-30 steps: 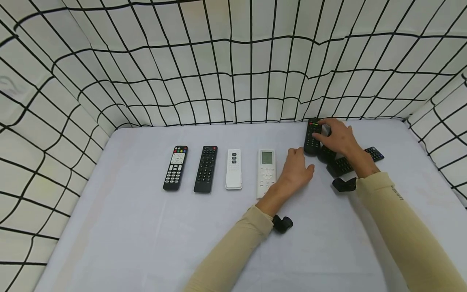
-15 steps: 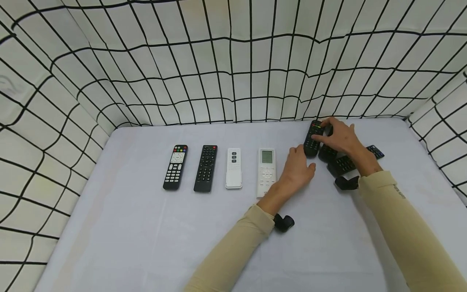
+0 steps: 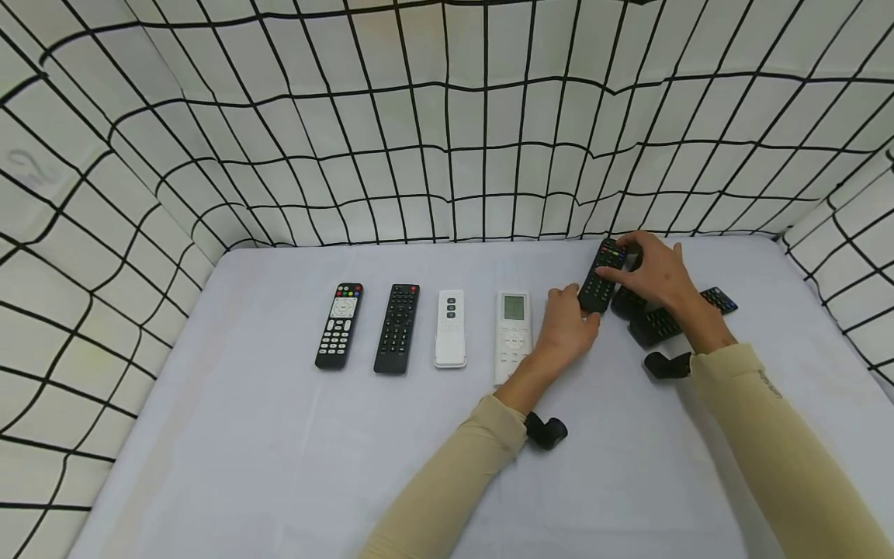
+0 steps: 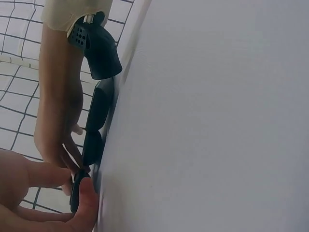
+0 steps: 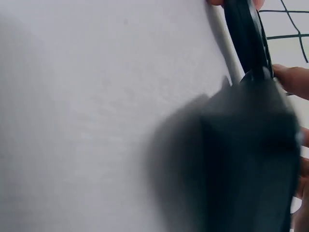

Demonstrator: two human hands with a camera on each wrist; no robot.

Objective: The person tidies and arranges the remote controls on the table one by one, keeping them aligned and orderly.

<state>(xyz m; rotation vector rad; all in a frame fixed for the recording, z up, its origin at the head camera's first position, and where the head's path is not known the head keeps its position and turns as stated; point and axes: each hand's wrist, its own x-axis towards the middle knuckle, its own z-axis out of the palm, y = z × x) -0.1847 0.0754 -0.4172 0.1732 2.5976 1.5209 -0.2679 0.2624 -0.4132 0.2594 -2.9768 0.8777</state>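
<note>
In the head view a black remote control (image 3: pixel 599 284) with a coloured button row lies tilted at the back right of the table. My left hand (image 3: pixel 567 330) holds its near end between thumb and fingers. My right hand (image 3: pixel 655 270) pinches its far end from the right. The left wrist view shows this remote (image 4: pixel 75 194) edge-on, with a left finger and thumb around it. Under my right hand lies a second black remote (image 3: pixel 628 303), partly hidden. A third black remote (image 3: pixel 651 329) lies slantwise below, crossed by my right wrist.
To the left stand in a row a black remote with white buttons (image 3: pixel 339 326), an all-black remote (image 3: pixel 396 330), a white remote (image 3: pixel 450 330) and a white remote with a screen (image 3: pixel 513 341). A black wire grid (image 3: pixel 447 147) encloses the white table (image 3: pixel 279 466).
The held remote has come slightly toward me and turned clockwise, its far end swinging right. My left hand has closed on its near end. The row of remotes stays put.
</note>
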